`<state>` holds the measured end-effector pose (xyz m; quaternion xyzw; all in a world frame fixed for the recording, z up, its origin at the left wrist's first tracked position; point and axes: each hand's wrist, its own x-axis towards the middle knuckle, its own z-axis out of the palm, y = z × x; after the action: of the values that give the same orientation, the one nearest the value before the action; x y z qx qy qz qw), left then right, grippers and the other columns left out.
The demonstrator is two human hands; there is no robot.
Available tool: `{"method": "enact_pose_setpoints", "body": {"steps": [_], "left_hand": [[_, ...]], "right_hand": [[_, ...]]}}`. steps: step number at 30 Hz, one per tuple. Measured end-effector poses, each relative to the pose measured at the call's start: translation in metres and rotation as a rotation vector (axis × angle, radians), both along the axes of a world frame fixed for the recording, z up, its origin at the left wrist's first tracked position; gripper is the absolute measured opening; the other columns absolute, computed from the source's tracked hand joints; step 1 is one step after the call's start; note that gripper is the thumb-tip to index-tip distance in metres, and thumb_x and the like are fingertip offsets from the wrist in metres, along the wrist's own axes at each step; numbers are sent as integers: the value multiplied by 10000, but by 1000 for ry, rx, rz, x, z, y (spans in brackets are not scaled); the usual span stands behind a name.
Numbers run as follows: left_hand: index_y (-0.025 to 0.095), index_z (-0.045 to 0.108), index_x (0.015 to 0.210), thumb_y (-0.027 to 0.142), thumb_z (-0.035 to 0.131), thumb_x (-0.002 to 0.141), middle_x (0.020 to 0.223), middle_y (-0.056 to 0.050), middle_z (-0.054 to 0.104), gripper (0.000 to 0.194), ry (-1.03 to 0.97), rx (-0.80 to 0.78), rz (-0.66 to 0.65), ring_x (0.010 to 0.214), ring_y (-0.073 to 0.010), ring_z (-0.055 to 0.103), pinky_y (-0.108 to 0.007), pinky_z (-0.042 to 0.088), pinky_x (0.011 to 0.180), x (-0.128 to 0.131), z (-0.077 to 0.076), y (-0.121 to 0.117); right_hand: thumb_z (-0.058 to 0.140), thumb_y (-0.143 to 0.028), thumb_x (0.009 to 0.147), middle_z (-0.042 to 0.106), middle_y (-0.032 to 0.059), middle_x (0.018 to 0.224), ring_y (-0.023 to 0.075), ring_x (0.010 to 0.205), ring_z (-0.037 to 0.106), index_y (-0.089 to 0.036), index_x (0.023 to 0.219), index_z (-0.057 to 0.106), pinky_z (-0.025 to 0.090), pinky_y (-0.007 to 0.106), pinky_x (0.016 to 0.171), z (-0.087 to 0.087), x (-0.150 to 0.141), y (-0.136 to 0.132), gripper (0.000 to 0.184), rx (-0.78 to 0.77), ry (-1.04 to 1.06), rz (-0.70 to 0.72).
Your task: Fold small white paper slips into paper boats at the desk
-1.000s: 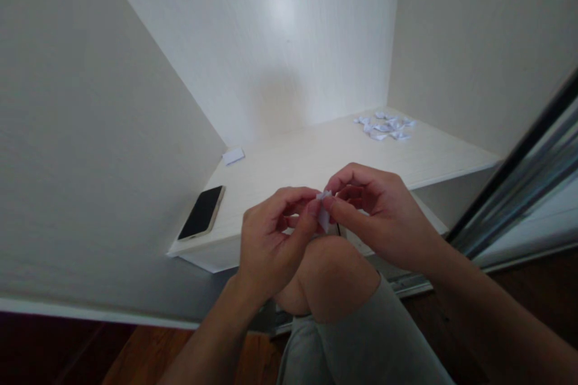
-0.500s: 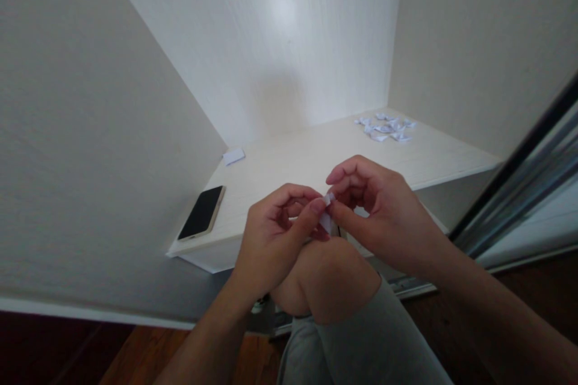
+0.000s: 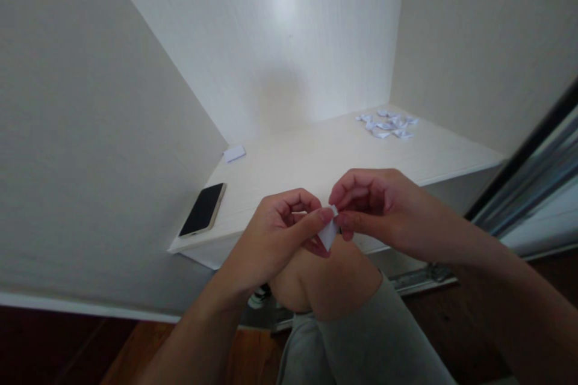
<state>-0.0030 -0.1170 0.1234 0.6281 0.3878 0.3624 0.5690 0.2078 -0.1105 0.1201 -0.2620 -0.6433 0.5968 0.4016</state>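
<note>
Between my hands, just above my knees, is a small piece of folded white paper [image 3: 328, 234] with a pointed lower end. My left hand [image 3: 286, 225] pinches it between thumb and fingers, the thumb lying across its upper part. At its top right edge, my right hand [image 3: 372, 207] has its thumb and fingertips closed in on the paper's small upper fold. Part of the paper is covered by the fingers of both hands.
Several folded white paper pieces [image 3: 388, 125] lie at the back right of the white shelf [image 3: 289, 159]. A small stack of white paper [image 3: 234, 153] sits at the back left. A dark-screened phone [image 3: 203, 210] rests by the left front edge. Side walls enclose the shelf.
Both hands have come slightly lower with the paper. More of its pointed lower part shows now, and my right fingers have drawn closer together at its upper edge.
</note>
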Motion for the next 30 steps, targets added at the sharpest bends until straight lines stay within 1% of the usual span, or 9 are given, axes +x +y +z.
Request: {"method": "enact_pose_setpoints", "body": {"steps": [3,8,14,19,21,24,26,27,30], "left_hand": [[156,661,856,386,764,927,735,-14,749,262,8,4,-8,625,-127,727,-214,619,605,-1,1,-1],[156,672,867,342,758,937,745,-15,753,216,-6,1,-22,639,-125,729,-207,620,619,-6,0,1],[134,708,908,313,750,934,801,-31,733,186,-103,-167,-86,650,-144,733,-261,653,636,-5,-1,3],[141,695,897,287,734,937,731,-23,705,156,-195,-282,-105,595,-143,701,-312,666,620,-3,-2,5],[151,687,913,305,732,938,695,-24,699,163,-203,-301,-107,552,-135,674,-264,626,545,-3,-2,5],[199,657,980,311,766,916,636,22,655,169,-236,-300,-31,454,-83,565,-139,446,404,-1,-2,4],[226,646,1011,288,795,896,588,64,589,198,-262,-276,53,427,-50,484,-103,344,388,1,-1,4],[223,653,1008,275,806,887,580,70,566,201,-273,-260,87,440,-42,472,-98,338,403,2,-1,4],[163,711,972,242,820,864,703,11,655,172,-341,-226,120,610,-72,599,-132,496,558,7,-4,4]], "right_hand": [[787,-230,871,768,23,850,141,780,715,-166,949,698,542,261,719,2,2,1,135,-52,-1,75],[763,-324,910,715,6,734,116,685,640,-147,854,709,487,243,655,4,2,5,193,11,-102,22],[734,-394,928,620,-37,637,91,582,541,-163,874,681,388,223,543,0,1,9,243,4,-104,54],[749,-485,882,548,-50,549,75,472,456,-173,826,649,245,209,441,-4,-5,10,332,-174,-24,50],[787,-476,837,539,-52,547,67,449,434,-179,804,638,195,201,420,-8,-9,10,334,-275,46,12],[833,-424,790,501,-63,551,58,446,399,-182,790,633,138,197,403,-14,-15,11,314,-393,179,-40],[849,-378,778,484,-67,568,55,469,383,-175,780,637,152,192,402,-19,-21,12,293,-439,276,-55],[853,-355,774,491,-64,588,56,493,392,-169,771,638,192,186,410,-21,-23,13,284,-457,323,-54],[857,-287,753,576,-41,691,76,602,498,-164,798,660,388,191,523,-26,-31,15,236,-503,446,-61]]}}
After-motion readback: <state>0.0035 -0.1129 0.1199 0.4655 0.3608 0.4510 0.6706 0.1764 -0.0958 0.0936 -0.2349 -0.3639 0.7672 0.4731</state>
